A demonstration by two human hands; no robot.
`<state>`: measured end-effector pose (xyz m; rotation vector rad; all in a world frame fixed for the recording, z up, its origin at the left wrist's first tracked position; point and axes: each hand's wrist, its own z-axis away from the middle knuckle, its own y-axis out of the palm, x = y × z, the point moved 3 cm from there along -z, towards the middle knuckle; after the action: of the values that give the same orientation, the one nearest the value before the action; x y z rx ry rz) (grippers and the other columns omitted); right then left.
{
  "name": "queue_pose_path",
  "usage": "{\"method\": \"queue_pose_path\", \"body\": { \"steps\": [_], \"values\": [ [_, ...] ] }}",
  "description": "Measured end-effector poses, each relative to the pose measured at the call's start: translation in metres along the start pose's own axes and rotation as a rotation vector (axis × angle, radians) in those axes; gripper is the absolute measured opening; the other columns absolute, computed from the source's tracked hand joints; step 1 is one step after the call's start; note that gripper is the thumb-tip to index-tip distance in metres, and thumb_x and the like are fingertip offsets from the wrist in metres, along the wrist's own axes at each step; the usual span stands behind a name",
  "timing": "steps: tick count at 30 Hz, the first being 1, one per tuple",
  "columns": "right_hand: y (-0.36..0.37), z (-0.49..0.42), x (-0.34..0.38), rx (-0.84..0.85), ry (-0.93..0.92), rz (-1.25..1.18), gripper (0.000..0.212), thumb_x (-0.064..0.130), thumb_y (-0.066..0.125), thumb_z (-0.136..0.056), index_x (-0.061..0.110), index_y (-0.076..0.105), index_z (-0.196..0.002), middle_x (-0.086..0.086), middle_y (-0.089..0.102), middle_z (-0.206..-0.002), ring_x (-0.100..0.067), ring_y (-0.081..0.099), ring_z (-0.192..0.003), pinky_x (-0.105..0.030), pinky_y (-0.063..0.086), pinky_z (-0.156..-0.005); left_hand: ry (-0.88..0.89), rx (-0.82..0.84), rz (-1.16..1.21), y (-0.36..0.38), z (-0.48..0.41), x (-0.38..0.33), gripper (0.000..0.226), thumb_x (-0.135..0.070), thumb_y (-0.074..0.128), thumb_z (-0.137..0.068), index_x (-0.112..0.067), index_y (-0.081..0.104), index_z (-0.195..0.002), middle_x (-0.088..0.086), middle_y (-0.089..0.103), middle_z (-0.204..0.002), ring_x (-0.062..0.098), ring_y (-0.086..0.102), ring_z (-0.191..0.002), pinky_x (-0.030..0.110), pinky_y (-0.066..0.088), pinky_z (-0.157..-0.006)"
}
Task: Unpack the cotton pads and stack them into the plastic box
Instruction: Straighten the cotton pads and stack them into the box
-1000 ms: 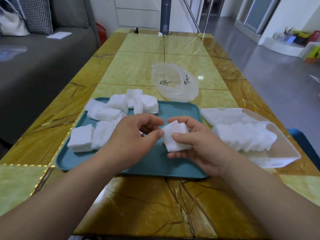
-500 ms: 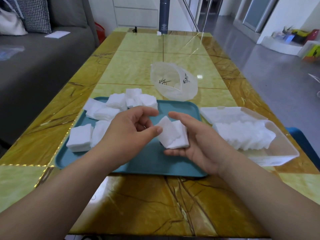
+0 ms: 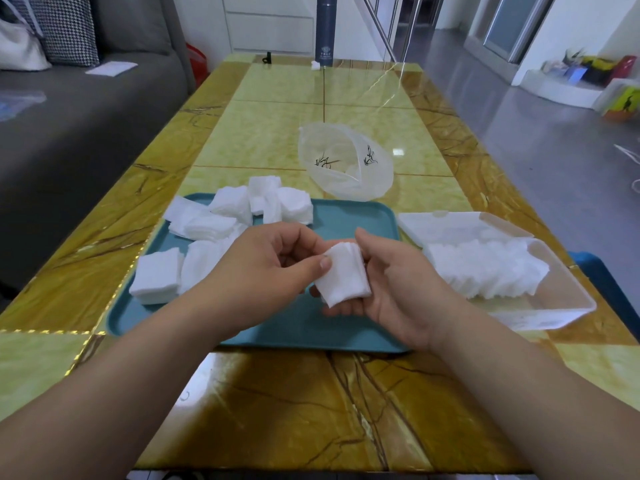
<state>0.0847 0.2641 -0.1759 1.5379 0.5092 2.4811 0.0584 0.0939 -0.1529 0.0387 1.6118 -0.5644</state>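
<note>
Both hands hold one small stack of white cotton pads (image 3: 344, 275) above the teal tray (image 3: 349, 220). My right hand (image 3: 394, 289) cradles the stack from below and the right side. My left hand (image 3: 266, 271) pinches its upper left corner with thumb and fingers. Several loose piles of cotton pads (image 3: 221, 223) lie on the tray's left half. To the right stands the clear plastic box (image 3: 554, 306) with a row of pads (image 3: 485, 268) inside. Its lid (image 3: 446, 223) lies open behind it.
A crumpled clear plastic bag (image 3: 346, 164) with black markings lies beyond the tray. A dark bottle (image 3: 325, 32) stands at the table's far end. A grey sofa (image 3: 79, 123) runs along the left side. A blue object (image 3: 613, 289) shows at the table's right edge.
The stack has turned in my hands and now stands more upright. My left thumb has moved onto its corner, and both hands sit slightly higher over the tray.
</note>
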Motion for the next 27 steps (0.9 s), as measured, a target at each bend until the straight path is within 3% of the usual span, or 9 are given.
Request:
{"method": "queue_pose_path", "body": {
  "steps": [6, 9, 11, 14, 16, 18, 22, 25, 27],
  "values": [
    [0.002, -0.001, -0.001, 0.034, -0.004, 0.038, 0.056, 0.043, 0.039, -0.108, -0.001, 0.062, -0.132, -0.023, 0.067, -0.113, -0.039, 0.064, -0.104, -0.046, 0.059, -0.072, 0.012, -0.027, -0.037, -0.001, -0.001, 0.002, 0.008, -0.013, 0.075, -0.092, -0.021, 0.077, -0.092, 0.002, 0.078, -0.086, 0.03, 0.069, -0.078, 0.04, 0.057, -0.068],
    [0.001, -0.001, -0.001, 0.067, -0.007, 0.05, 0.054, 0.042, 0.042, -0.107, -0.002, 0.063, -0.131, -0.021, 0.068, -0.11, -0.038, 0.066, -0.1, -0.046, 0.058, -0.074, 0.01, -0.036, -0.059, 0.0, -0.001, 0.004, 0.006, -0.016, 0.076, -0.092, -0.022, 0.078, -0.092, 0.001, 0.077, -0.086, 0.034, 0.066, -0.078, 0.036, 0.054, -0.067],
    [0.003, 0.001, 0.0, 0.098, -0.028, 0.069, 0.045, 0.033, 0.05, -0.105, -0.002, 0.065, -0.129, -0.021, 0.068, -0.108, -0.035, 0.066, -0.099, -0.045, 0.058, -0.074, 0.023, -0.039, -0.083, 0.0, -0.002, 0.003, 0.006, -0.018, 0.077, -0.091, -0.024, 0.077, -0.092, 0.0, 0.077, -0.086, 0.032, 0.063, -0.072, 0.032, 0.051, -0.064],
    [0.001, 0.003, -0.001, 0.071, -0.119, 0.246, 0.026, 0.004, 0.063, -0.097, 0.006, 0.069, -0.122, -0.016, 0.071, -0.106, -0.03, 0.07, -0.097, -0.04, 0.062, -0.074, 0.065, -0.081, -0.236, 0.0, -0.004, 0.004, 0.013, -0.023, 0.08, -0.087, -0.031, 0.073, -0.094, -0.012, 0.071, -0.086, 0.007, 0.057, -0.058, 0.016, 0.046, -0.055],
    [-0.001, 0.002, -0.003, 0.009, -0.181, 0.457, 0.043, -0.004, 0.066, -0.093, 0.016, 0.063, -0.131, -0.011, 0.071, -0.114, -0.026, 0.073, -0.1, -0.04, 0.064, -0.078, 0.082, -0.098, -0.369, -0.002, -0.005, 0.005, 0.025, -0.031, 0.083, -0.082, -0.038, 0.068, -0.101, -0.015, 0.065, -0.09, 0.005, 0.058, -0.064, 0.013, 0.045, -0.058],
    [-0.003, 0.002, -0.003, -0.03, -0.275, 0.801, 0.065, 0.004, 0.068, -0.091, 0.029, 0.047, -0.148, -0.001, 0.068, -0.113, -0.018, 0.071, -0.1, -0.036, 0.062, -0.085, 0.084, -0.052, -0.425, -0.001, -0.004, 0.008, 0.035, -0.038, 0.084, -0.08, -0.042, 0.066, -0.11, -0.017, 0.061, -0.097, 0.007, 0.06, -0.072, 0.013, 0.046, -0.063],
    [0.002, 0.001, -0.002, -0.033, -0.312, 1.217, 0.084, 0.008, 0.064, -0.093, 0.034, 0.023, -0.162, 0.011, 0.062, -0.124, -0.009, 0.059, -0.11, -0.015, 0.043, -0.088, 0.136, 0.012, -0.559, 0.008, -0.003, 0.011, 0.021, -0.044, 0.08, -0.082, -0.041, 0.071, -0.101, -0.014, 0.059, -0.095, 0.006, 0.057, -0.074, 0.021, 0.045, -0.066],
    [-0.003, -0.001, -0.002, -0.133, -0.368, 1.172, 0.068, 0.011, 0.068, -0.091, 0.03, 0.044, -0.152, 0.011, 0.068, -0.111, -0.009, 0.063, -0.1, -0.012, 0.045, -0.083, 0.086, -0.033, -0.504, 0.007, -0.007, 0.017, 0.014, -0.038, 0.082, -0.081, -0.033, 0.07, -0.087, -0.011, 0.058, -0.079, 0.003, 0.051, -0.061, 0.019, 0.036, -0.058],
    [-0.01, -0.002, 0.001, -0.236, -0.405, 1.148, 0.047, 0.014, 0.071, -0.089, 0.028, 0.064, -0.133, 0.012, 0.07, -0.107, -0.008, 0.065, -0.098, -0.018, 0.049, -0.089, -0.011, 0.001, -0.429, 0.004, -0.008, 0.023, 0.015, -0.034, 0.083, -0.081, -0.029, 0.069, -0.083, -0.011, 0.06, -0.067, 0.001, 0.049, -0.054, 0.018, 0.035, -0.053]
  ]
}}
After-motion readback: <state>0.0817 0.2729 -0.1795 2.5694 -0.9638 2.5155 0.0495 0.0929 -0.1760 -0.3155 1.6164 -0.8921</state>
